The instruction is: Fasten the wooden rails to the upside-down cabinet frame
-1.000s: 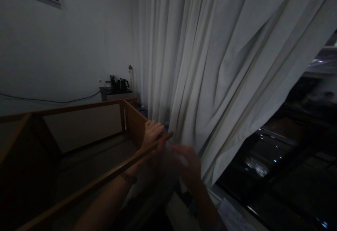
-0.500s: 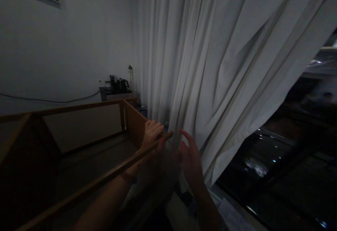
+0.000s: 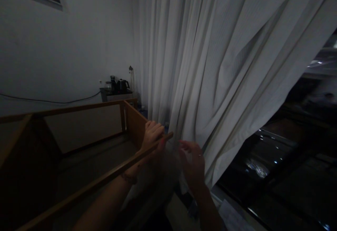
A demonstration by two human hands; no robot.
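Observation:
The room is dim. My left hand (image 3: 152, 134) is closed over the near right corner of a wooden frame (image 3: 86, 189), its fingers wrapped on the top edge where two rails meet. My right hand (image 3: 193, 162) hovers just right of that corner, fingers curled and apart, holding nothing that I can see. It sits against the lower folds of a long white curtain (image 3: 216, 66). A thin bracelet shows on my left wrist.
The wooden frame is open-topped with a far rail (image 3: 68, 110) and a dark inside. A small table with a kettle (image 3: 121, 83) stands at the back wall. A cable runs along the wall. A dark window with reflections (image 3: 284, 160) lies to the right.
My right hand rose with fingers stretched toward the curtain, then curled and shifted slightly right. My left hand stayed gripping the frame corner.

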